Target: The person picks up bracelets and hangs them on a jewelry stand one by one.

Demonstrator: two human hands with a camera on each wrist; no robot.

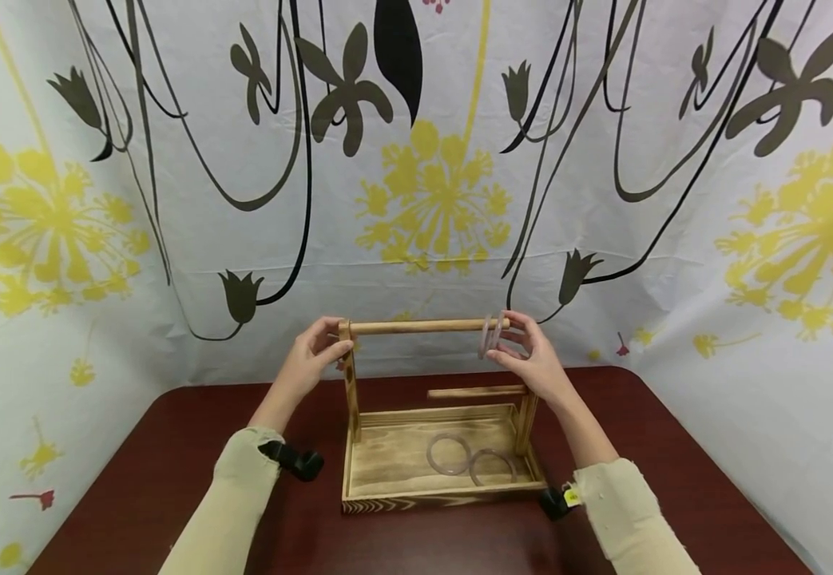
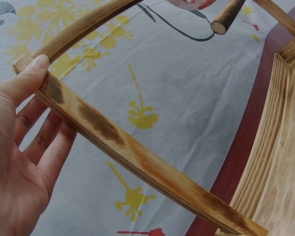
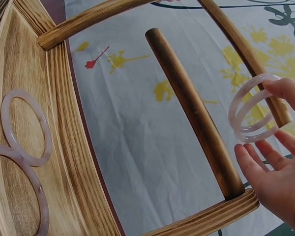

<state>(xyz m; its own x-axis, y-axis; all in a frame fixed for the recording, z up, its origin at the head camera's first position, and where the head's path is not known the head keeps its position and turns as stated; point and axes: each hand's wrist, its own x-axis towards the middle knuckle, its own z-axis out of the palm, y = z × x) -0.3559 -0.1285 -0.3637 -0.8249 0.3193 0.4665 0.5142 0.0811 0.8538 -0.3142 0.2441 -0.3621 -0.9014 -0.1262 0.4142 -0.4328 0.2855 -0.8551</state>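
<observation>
A wooden stand has a left post (image 1: 351,395) that carries a long upper rod (image 1: 416,327). My left hand (image 1: 306,363) grips the top of this post, thumb in front and fingers behind, as the left wrist view shows. At the rod's free right end, my right hand (image 1: 537,363) holds pale pinkish, translucent bangles (image 3: 234,110); two rings show, encircling the rod. In the right wrist view the thumb lies on a ring's upper edge, with the fingers below. Two similar bangles, one (image 3: 5,115) beside the other (image 3: 39,196), lie in the stand's tray.
Below the upper rod, a shorter lower rod (image 1: 474,392) juts left from a short right post (image 1: 526,423). The tray base (image 1: 387,463) stands on a dark red table (image 1: 301,527). Behind hangs a white cloth (image 1: 430,287) with flower prints.
</observation>
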